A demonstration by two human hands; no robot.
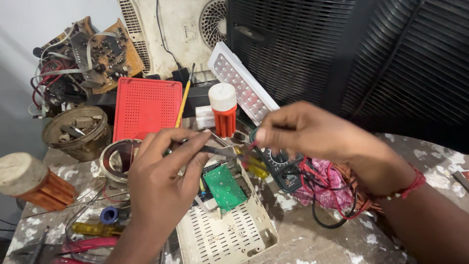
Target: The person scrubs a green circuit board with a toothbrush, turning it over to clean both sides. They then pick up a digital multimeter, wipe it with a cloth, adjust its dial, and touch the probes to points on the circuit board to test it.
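Multimeter (pixel 283 168) half hidden behind hands (pixel 303 129), probe tips indistinct

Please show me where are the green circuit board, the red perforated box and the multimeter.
green circuit board (pixel 224 187): head view, middle of its face.
red perforated box (pixel 146 108): head view, centre of its lid.
multimeter (pixel 283 166): head view, its dial.

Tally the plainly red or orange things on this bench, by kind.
Red perforated panel: 1
Orange ribbed piece with a white cap: 1
Orange ribbed piece with a worn wooden-looking end: 1
Red-handled pliers: 1
Total: 4
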